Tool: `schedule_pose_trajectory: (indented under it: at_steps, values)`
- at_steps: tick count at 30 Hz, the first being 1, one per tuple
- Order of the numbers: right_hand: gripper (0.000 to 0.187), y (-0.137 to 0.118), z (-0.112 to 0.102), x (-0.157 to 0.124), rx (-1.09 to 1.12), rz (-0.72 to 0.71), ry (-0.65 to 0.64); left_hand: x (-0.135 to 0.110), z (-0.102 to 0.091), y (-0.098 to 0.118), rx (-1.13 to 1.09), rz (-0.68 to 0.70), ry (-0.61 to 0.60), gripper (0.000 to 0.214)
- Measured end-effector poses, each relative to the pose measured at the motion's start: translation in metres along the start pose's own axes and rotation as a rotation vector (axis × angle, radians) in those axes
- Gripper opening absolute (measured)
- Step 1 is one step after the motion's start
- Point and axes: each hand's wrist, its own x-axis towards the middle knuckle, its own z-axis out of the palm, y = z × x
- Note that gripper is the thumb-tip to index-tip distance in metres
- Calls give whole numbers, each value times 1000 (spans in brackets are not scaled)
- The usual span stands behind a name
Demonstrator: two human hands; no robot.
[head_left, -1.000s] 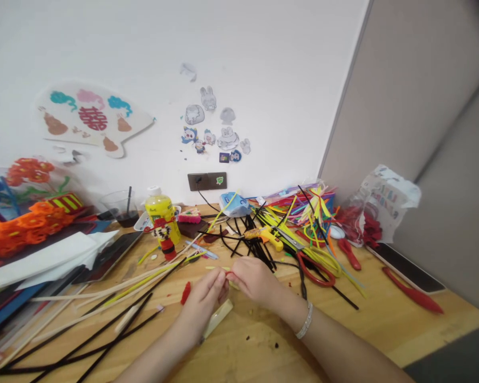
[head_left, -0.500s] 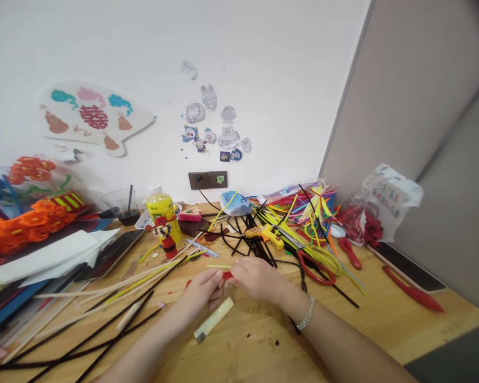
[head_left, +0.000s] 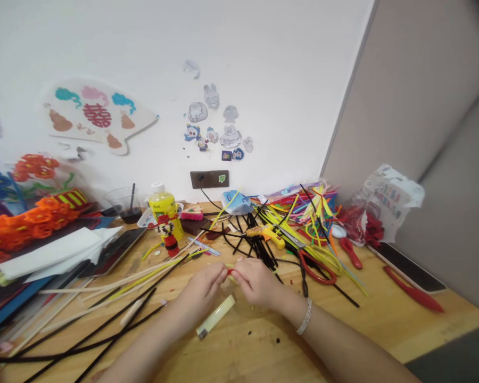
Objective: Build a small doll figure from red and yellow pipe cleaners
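left hand (head_left: 201,292); right hand (head_left: 257,284): both pinched closed on small red piece (head_left: 230,271) | cream lighter (head_left: 215,317) just below | black pipe cleaners (head_left: 104,330) left on wooden tabletop (head_left: 239,356)

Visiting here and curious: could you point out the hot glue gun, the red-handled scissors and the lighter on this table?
Hot glue gun (head_left: 277,240): head view, on its yellow handle.
Red-handled scissors (head_left: 318,277): head view, on the red handle loop.
Lighter (head_left: 215,317): head view, on its pale yellow body.

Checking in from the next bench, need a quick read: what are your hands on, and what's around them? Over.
Left hand and right hand pinching small red piece between them. Pale yellow plastic lighter just below, untouched. Loose black pipe cleaners left of left hand.
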Motion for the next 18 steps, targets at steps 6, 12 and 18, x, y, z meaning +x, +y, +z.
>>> schedule_pose_trajectory:
  at_steps: [6,12,18]
  values:
    - [34,4,-2,2,-18,-19,-53,-2,-4,1,251,203,28,24]
    - [29,6,-7,3,-103,-99,-92,-3,-1,-2,219,92,-5,28]
    - [28,1,-3,3,-59,-77,-30,-3,-2,-2,68,117,-63,27]
